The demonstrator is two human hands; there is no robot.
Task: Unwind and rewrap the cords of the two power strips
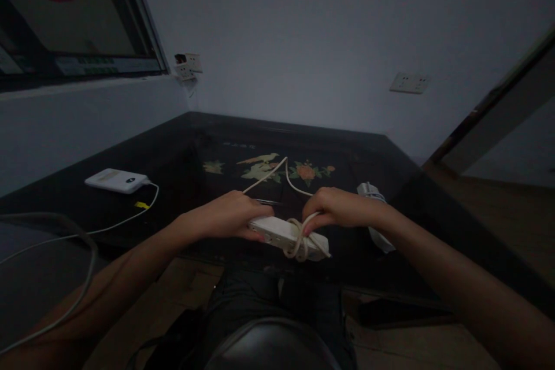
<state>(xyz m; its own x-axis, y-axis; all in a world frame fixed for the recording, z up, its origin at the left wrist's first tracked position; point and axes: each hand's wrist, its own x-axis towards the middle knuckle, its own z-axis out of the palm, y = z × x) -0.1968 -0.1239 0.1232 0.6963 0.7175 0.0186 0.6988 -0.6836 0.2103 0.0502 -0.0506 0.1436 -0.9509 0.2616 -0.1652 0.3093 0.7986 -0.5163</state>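
Note:
A white power strip (pixel 277 230) is held above the near edge of the dark table. My left hand (pixel 236 215) grips its left end, thumb below and fingers on top. Several turns of its white cord (pixel 297 245) are wrapped round the right part of the strip. My right hand (pixel 330 208) pinches the cord over these turns. From there a stretch of cord rises in a pointed loop beyond the hands and comes down behind my left hand. The fingertips of my right hand are partly hidden by the cord.
A white power bank (pixel 116 180) with a cable plugged in lies on the table (pixel 208 127) at left, near a yellow tag (pixel 141 205). Another white strip (pixel 380 237), cord-wrapped, lies beyond my right forearm. Wall sockets (pixel 410 83) and a window (pixel 82 17) are behind.

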